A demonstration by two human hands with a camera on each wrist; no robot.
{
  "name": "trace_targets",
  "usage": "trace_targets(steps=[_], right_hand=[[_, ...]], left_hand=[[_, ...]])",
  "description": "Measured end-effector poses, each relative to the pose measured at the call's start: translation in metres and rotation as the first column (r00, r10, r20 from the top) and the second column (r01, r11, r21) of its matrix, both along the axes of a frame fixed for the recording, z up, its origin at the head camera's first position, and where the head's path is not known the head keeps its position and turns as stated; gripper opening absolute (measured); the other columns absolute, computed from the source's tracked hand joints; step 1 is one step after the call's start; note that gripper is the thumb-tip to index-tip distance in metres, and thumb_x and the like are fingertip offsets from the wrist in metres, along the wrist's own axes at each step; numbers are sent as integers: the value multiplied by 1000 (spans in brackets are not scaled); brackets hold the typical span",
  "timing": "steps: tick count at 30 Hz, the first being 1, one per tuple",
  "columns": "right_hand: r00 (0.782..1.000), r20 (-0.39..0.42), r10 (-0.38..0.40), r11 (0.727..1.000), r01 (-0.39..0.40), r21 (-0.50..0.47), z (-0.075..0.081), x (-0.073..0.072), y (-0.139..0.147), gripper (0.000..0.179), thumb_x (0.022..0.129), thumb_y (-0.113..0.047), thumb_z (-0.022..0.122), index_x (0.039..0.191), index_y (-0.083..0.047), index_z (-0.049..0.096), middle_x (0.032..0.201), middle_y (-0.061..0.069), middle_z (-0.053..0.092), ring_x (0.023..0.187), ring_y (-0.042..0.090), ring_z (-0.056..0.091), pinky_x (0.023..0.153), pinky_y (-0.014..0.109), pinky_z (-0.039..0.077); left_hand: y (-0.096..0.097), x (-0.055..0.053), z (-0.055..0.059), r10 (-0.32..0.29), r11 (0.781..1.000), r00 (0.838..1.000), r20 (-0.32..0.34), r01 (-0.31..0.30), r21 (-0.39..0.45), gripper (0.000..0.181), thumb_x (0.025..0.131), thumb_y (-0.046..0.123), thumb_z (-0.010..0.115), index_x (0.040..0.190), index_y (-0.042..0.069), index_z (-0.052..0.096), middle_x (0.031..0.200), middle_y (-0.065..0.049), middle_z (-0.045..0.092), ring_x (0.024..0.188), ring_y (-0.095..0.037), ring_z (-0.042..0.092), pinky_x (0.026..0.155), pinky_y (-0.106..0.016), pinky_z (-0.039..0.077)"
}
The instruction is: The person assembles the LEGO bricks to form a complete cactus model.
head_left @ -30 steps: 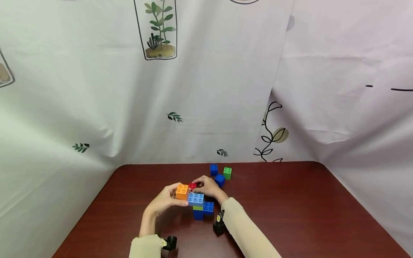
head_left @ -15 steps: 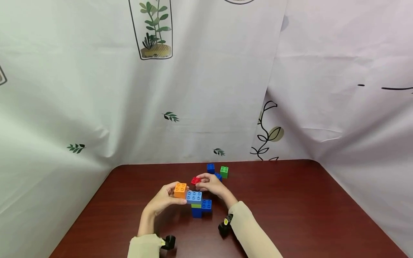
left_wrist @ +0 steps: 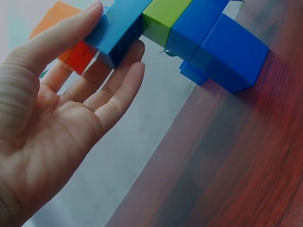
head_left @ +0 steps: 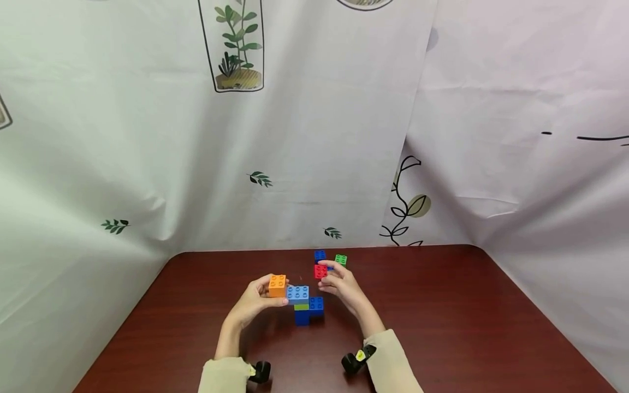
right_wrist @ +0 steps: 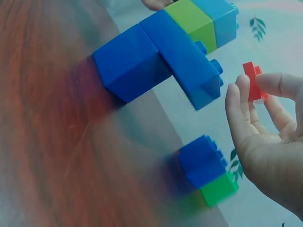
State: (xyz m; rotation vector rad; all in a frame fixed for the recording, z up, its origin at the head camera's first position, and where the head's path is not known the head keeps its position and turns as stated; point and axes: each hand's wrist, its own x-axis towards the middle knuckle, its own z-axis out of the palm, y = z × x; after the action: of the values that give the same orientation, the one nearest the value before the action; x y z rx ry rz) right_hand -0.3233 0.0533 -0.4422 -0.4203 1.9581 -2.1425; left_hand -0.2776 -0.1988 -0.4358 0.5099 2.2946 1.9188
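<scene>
A stack of toy bricks stands on the table, with a dark blue brick (head_left: 302, 317) at its foot and another blue brick (head_left: 316, 306) jutting right. Above these come a lime green brick (left_wrist: 167, 19) and a light blue brick (head_left: 297, 295). An orange brick (head_left: 277, 285) sits at the stack's upper left. My left hand (head_left: 249, 307) holds the stack's upper left part, thumb against the light blue brick and fingers behind. To the right of the stack, my right hand (head_left: 347, 287) pinches a thin red brick (right_wrist: 253, 82) between thumb and fingertips, up off the table.
Behind the right hand lie loose bricks, among them a blue brick (head_left: 320, 255) and a green brick (head_left: 341, 260). The brown table (head_left: 442, 316) ends at a pale printed curtain (head_left: 314, 125). Each wrist wears a small black camera (head_left: 262, 371).
My right hand has drawn away from the stack to the right, carrying the red brick with it. My left hand keeps its hold on the stack, with little movement.
</scene>
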Motion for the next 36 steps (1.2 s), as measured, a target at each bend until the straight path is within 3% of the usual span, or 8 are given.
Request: trace_targets(steps=[7,16,23,30,36], right_hand=[[1000,22,-22,1000,22,2,-8,3,9,47,93,-2,53,139,1,47,85,-1,59,82,11,65,83,26,58],[1000,19,4,999,-4,-32,-10,3,9,46,96,-9,55,140,1,46,104,3,61,91,15,64,85,25,57],[998,-4,-59,997,59,42,-9,3,8,46,98,-26,58,135,1,51,116,13,61,87,13,63,84,27,58],[994,-46,-97,986,103,133,-10,2,12,37,98,-19,58,129,2,56,107,13,65,80,11,63,82,29,58],[993,-29,-114,984,117,134,-11,2,14,35,97,-16,59,124,7,58,105,13,69,76,8,63,76,23,58]], left_hand=[[5,0,-1,60,998,998,16,-60,-2,56,85,15,75,132,-3,51,125,-24,60,97,-15,63,87,-20,55],[11,-3,-1,96,995,995,24,-97,17,57,86,15,74,134,-2,49,124,-23,60,96,-13,63,87,-20,55],[15,-4,0,141,990,989,38,-141,20,57,87,12,72,136,-1,48,122,-22,61,98,-15,61,88,-18,53],[24,-6,1,174,984,984,48,-175,27,58,87,12,72,138,1,47,125,-20,60,102,-17,61,90,-19,53],[30,-8,-1,201,978,977,67,-204,53,57,87,9,72,138,0,47,124,-19,61,102,-19,62,91,-23,54]])
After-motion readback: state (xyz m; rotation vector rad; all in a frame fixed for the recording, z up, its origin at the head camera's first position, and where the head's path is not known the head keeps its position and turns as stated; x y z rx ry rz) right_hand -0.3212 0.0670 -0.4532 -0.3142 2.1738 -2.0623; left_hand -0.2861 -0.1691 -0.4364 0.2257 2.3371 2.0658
